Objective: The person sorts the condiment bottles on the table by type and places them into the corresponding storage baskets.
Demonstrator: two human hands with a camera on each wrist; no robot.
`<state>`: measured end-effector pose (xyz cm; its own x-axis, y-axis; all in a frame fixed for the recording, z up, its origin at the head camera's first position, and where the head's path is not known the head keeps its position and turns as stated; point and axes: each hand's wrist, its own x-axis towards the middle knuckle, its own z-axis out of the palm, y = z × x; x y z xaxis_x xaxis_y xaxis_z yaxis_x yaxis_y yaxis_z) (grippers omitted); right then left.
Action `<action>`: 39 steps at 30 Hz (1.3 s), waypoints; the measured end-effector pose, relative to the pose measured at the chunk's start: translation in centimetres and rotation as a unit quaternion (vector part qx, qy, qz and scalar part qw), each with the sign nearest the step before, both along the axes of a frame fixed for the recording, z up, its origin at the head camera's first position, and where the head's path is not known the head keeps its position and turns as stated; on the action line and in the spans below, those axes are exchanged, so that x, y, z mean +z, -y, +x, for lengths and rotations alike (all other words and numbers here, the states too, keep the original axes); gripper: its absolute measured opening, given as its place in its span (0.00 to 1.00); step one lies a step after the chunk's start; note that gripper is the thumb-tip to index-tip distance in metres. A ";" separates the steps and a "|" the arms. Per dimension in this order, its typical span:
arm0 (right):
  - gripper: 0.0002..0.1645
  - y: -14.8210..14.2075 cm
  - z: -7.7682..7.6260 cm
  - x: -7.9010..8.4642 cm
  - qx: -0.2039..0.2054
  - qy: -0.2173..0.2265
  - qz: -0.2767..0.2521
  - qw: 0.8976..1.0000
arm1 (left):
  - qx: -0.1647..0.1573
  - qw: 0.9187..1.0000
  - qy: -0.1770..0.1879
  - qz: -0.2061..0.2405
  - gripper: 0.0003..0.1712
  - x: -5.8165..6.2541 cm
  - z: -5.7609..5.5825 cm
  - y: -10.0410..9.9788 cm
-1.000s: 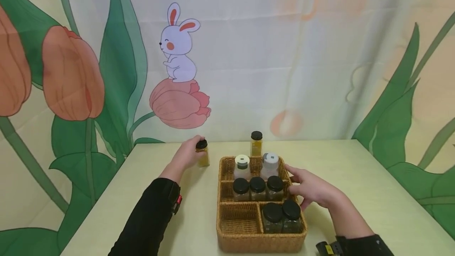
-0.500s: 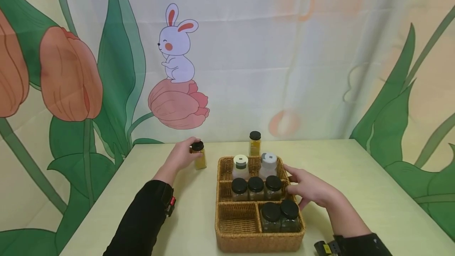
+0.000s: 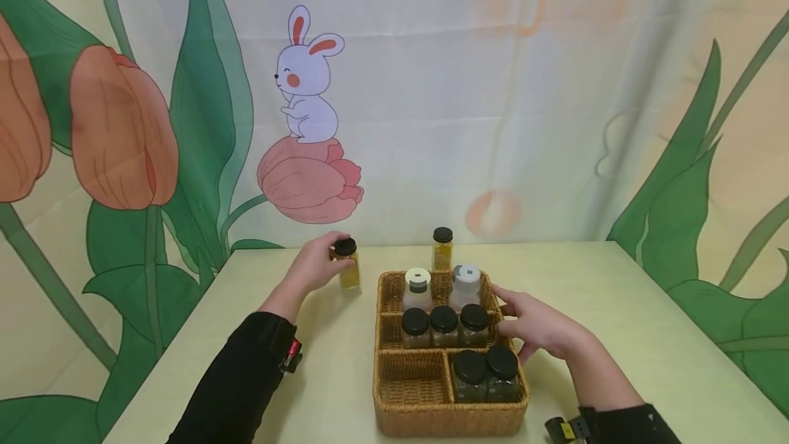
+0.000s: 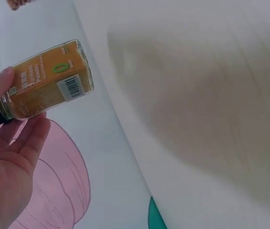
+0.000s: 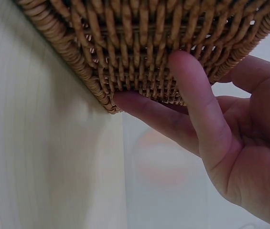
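My left hand [image 3: 308, 267] grips a turmeric powder jar [image 3: 351, 275] near its black cap, left of the wicker basket. In the left wrist view the jar [image 4: 48, 80] shows its orange label and a barcode, and its clear glass base points away from the palm. My right hand [image 3: 545, 324] touches the right side of the wicker basket [image 3: 450, 422]. Close up in the right wrist view, extended fingers [image 5: 194, 90] rest against the woven wall [image 5: 139, 52]; some of that hand is hidden behind the basket.
Inside the basket, two white-capped bottles [image 3: 466, 286] fill the back row and several black-capped jars [image 3: 444, 321] sit in front. A front-left compartment [image 3: 411, 389] shows its bare floor. Another yellow jar [image 3: 442, 250] stands behind the basket, near the printed curtain [image 3: 407, 156].
The left hand, gripping the turmeric jar, has shifted slightly left, then a little up and right. The right hand and basket look unmoved.
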<state>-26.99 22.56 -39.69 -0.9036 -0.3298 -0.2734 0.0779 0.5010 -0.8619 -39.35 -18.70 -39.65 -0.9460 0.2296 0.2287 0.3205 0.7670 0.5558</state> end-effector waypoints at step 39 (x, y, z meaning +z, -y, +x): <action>0.52 0.0 0.0 0.1 0.003 0.005 -0.002 1.000 | -0.100 0.994 -0.038 0.024 0.31 9.7 6.8 -2.6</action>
<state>-26.99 22.59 -39.57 -0.8990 -0.3355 -0.2815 0.0844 0.4980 -0.8630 -32.59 -16.06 -29.93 -0.8627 0.3977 0.3122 0.5053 0.6571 0.5593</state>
